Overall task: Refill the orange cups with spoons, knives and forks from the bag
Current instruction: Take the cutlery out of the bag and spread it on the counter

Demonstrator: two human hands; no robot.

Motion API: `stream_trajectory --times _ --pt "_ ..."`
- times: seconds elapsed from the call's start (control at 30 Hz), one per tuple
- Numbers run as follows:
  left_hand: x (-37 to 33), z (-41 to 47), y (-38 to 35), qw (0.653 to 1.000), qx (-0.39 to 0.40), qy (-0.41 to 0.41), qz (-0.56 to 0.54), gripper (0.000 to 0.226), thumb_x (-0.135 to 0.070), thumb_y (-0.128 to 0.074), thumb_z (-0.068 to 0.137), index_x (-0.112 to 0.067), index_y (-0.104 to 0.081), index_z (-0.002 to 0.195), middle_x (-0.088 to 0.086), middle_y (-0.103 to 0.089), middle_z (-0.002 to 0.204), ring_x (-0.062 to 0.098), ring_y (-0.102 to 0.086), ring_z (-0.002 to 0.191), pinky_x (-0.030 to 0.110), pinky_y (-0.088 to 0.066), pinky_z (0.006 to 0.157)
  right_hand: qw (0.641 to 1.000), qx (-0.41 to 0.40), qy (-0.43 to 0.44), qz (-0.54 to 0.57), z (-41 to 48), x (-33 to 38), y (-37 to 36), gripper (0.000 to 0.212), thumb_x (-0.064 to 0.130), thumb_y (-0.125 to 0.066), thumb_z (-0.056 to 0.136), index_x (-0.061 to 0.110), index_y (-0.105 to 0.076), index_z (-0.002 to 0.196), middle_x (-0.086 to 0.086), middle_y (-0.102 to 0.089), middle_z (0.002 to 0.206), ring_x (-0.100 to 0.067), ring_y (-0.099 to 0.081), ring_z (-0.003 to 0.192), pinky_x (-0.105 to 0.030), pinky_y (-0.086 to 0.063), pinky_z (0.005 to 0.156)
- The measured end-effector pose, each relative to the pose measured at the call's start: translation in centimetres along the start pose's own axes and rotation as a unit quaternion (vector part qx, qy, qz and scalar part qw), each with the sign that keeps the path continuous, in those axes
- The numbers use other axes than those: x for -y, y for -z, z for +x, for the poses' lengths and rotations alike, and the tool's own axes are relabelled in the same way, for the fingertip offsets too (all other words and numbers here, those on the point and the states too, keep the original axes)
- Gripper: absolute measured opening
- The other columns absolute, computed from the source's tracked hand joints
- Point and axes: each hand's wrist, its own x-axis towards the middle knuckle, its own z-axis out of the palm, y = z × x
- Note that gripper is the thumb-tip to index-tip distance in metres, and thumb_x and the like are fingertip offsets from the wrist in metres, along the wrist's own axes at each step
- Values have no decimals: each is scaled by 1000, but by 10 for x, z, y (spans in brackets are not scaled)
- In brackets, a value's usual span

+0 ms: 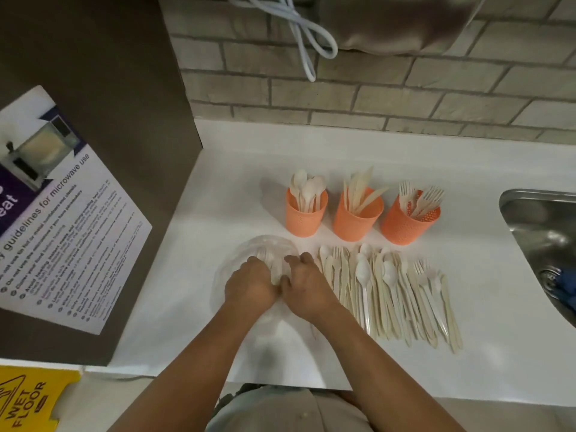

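On a white countertop [199,275], seen from above, two bare hands meet side by side over a clear, crinkled plastic bag [246,254]. Both the left hand [249,286] and the right hand [307,285] have their fingers curled down, pinching the bag's film; a few pale utensils show faintly through the plastic under the fingertips.

Just to the right of the right hand lies a spread of loose cream and white disposable spoons, knives and forks [389,291], laid in a rough row with handles toward the person.

Beyond the hands, farther from the body, three orange plastic cups stand upright in a line. The orange cup with spoons [306,218] is nearest the hands, the orange cup with knives [357,221] stands in the middle, and the orange cup with forks [408,226] is on the right.

Far to the right is a steel sink [536,232]. Left of the hands, a printed microwave guideline poster [62,213] hangs on a brown panel, and a yellow wet floor sign [28,400] sits below.
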Motion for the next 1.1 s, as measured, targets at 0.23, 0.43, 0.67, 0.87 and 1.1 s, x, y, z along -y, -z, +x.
stream_trajectory --times 0.23,0.43,0.67,0.87,1.1 --pt "12 -6 -1 998 -18 -58 -27 23 -38 -59 93 -19 -59 105 -8 -61 84 19 -62 79 30 -50 71 990 -82 -35 108 5 5 4 53 12 -54 98 2 -41 148 -14 -44 135 -30 -54 117 -28 -43 94" --pt "30 -17 6 987 -53 -92 -121 30 -30 -62 91 -18 -61 118 -2 -71 102 24 -68 95 31 -52 78 974 -108 -79 181 16 10 5 54 7 -56 95 10 -44 147 -8 -49 122 -22 -50 109 -20 -34 88" --pt "53 -22 21 976 60 -154 -142 8 -39 -50 91 -32 -55 91 -8 -65 86 19 -64 81 32 -51 69 979 -109 -64 158 25 9 5 54 -1 -49 90 18 -54 141 -7 -57 109 -19 -54 94 -23 -39 82" --pt "58 -23 27 983 -16 -78 -165 16 -39 -57 92 -23 -60 95 2 -69 89 28 -67 82 36 -55 72 980 -102 -70 155 25 13 5 50 6 -46 96 14 -54 145 -13 -69 128 -32 -64 119 -32 -48 96" --pt "47 -29 26 990 28 -97 -94 12 -35 -60 87 -26 -52 89 -4 -63 89 20 -63 81 33 -53 72 965 -88 -69 236 30 19 9 50 30 -68 93 18 -50 139 1 -68 109 -20 -64 103 -26 -46 84"
